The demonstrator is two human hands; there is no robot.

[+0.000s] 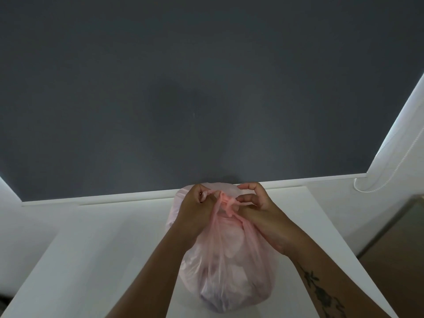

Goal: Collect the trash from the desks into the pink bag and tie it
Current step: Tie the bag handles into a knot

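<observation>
A thin pink plastic bag point(229, 278) stands on a white desk point(96, 253), bulging with crumpled pale trash that shows through its skin. Its two handle strips are drawn up and crossed into a twisted knot point(226, 201) at the top. My left hand point(195, 212) pinches one strip on the knot's left side, fingers curled. On the knot's right side my right hand point(259, 210) pinches the other strip between thumb and fingers. Both forearms reach in from the bottom edge; the right one bears a dark tattoo.
A dark grey roller blind point(183, 88) fills the wall behind the desk, above a white sill point(114, 198). Its white bead cord point(371, 187) hangs looped at the right. A brown surface point(399, 244) lies beyond the desk's right edge.
</observation>
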